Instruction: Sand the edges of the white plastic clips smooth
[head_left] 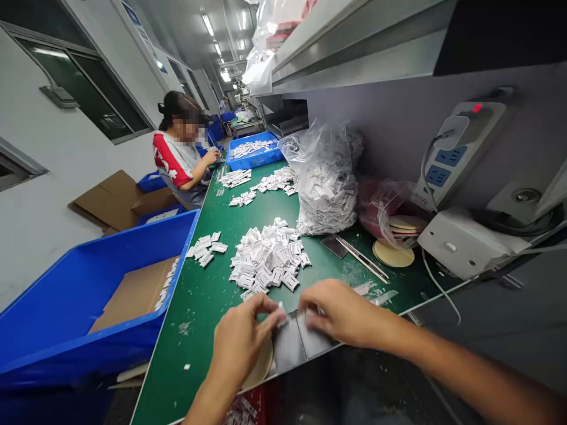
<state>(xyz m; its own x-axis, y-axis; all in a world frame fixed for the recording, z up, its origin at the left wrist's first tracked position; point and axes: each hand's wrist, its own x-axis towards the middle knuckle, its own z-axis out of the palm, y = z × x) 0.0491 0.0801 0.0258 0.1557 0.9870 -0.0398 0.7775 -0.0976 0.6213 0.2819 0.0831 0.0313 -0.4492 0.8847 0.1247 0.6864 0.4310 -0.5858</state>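
Piece of white plastic point(282, 313) pinched in left hand point(243, 330), near edge of flat green worktop point(170, 360)

Left hand: thumb and forefinger brought together on the piece, small, details blurred. Right hand point(333, 310): just beside it, fingers curled in close to the thumb; motion blur, cannot tell if it holds anything. Both above flat grey rectangular plates point(290, 348) at the worktop edge, a seam running between them. Round cream disc point(262, 363) partly under left hand.

Just beyond the hands: big loose heap of small white plastic parts point(266, 257). Smaller cluster of white parts point(206, 248) left of it, apart. Behind and right of the heap, clear plastic bag point(328, 195) packed with similar white parts, upright. Right of that: thin dark square plate point(334, 246), slim long metal tool point(363, 260) lying diagonally, second round cream disc point(393, 254) flat on the worktop.

Further out: large blue plastic bin point(101, 351) left of the worktop, brown cardboard inside. White power strip point(465, 141) mounted at right, plug in. Far end: shallow blue plastic tray point(257, 160) with white parts; co-worker point(179, 159) in red-and-white sleeve beside it, hands raised near the worktop edge.
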